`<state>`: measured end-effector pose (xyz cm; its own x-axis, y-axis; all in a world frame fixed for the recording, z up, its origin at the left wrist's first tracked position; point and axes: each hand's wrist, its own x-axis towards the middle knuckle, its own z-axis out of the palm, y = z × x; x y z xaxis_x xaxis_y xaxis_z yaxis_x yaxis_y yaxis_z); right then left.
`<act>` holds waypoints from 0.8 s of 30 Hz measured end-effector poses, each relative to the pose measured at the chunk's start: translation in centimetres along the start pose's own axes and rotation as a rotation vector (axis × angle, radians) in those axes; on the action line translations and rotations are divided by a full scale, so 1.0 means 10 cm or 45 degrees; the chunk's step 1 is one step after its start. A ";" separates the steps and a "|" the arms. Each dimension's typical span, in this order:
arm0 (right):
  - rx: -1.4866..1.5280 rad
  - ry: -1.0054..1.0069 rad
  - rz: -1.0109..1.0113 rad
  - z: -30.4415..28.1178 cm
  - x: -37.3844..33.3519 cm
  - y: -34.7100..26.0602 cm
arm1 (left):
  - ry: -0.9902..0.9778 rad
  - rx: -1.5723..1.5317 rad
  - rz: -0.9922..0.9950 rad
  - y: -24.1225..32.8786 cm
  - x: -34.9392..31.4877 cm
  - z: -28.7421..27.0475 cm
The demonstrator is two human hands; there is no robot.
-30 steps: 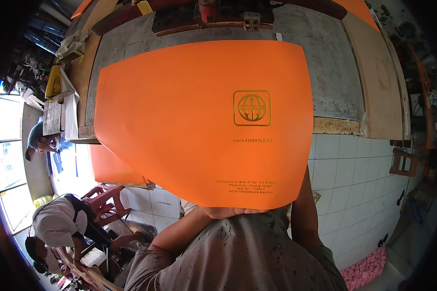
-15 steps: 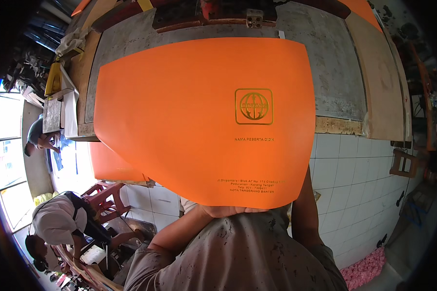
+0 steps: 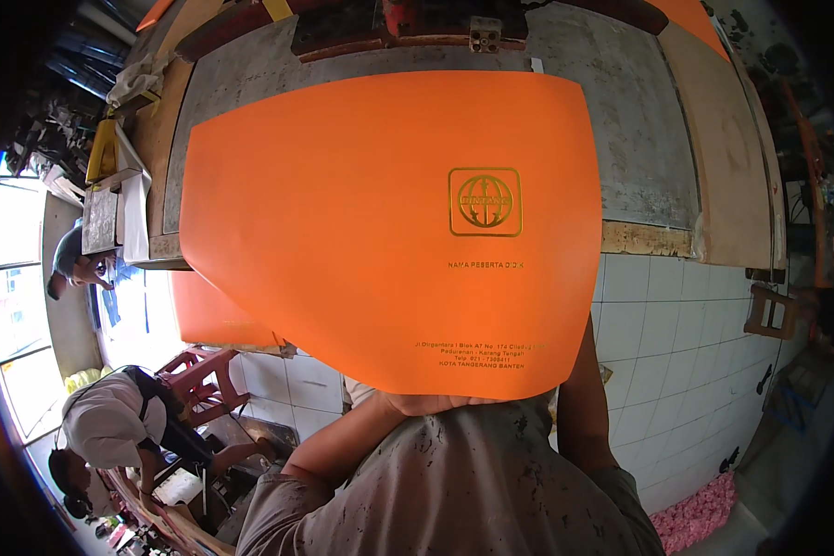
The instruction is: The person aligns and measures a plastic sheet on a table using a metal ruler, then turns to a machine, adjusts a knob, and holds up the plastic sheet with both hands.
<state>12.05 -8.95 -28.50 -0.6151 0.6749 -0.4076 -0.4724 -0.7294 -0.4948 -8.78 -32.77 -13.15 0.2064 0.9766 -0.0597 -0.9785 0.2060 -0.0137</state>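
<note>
A large orange cover sheet [image 3: 343, 213] is held up in front of me, over the near edge of the worktable. It carries a gold emblem [image 3: 485, 202] and several lines of gold lettering. At its lower edge, my left hand [image 3: 435, 404] is closed on the sheet, with most of its fingers tucked behind it. My right forearm [image 3: 579, 417] rises along the sheet's right side, and the right hand is hidden behind the sheet.
A grey metal worktable [image 3: 644, 139] lies beyond, with a dark red machine [image 3: 408, 28] at its far side. Left below are another orange sheet [image 3: 215, 310], a red stool [image 3: 204, 385] and a bending person [image 3: 116, 417]. White tiles [image 3: 658, 343] are at right.
The orange cover sheet and my arms stay practically still. At the far left, another person's hands have shifted slightly.
</note>
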 end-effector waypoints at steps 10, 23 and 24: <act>-0.014 0.000 -0.010 0.03 -0.03 -0.01 | -0.185 -0.165 0.058 -0.02 0.02 -0.13; -0.029 0.005 -0.013 0.03 -0.08 -0.02 | 0.093 -0.044 -0.007 0.00 0.00 0.04; -0.032 0.003 -0.014 0.03 -0.09 -0.02 | 0.094 -0.044 -0.008 0.00 -0.01 0.02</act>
<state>12.49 -9.42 -27.83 -0.6082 0.6832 -0.4041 -0.4629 -0.7189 -0.5185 -8.77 -32.84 -12.94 0.2130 0.9679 -0.1332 -0.9769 0.2083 -0.0488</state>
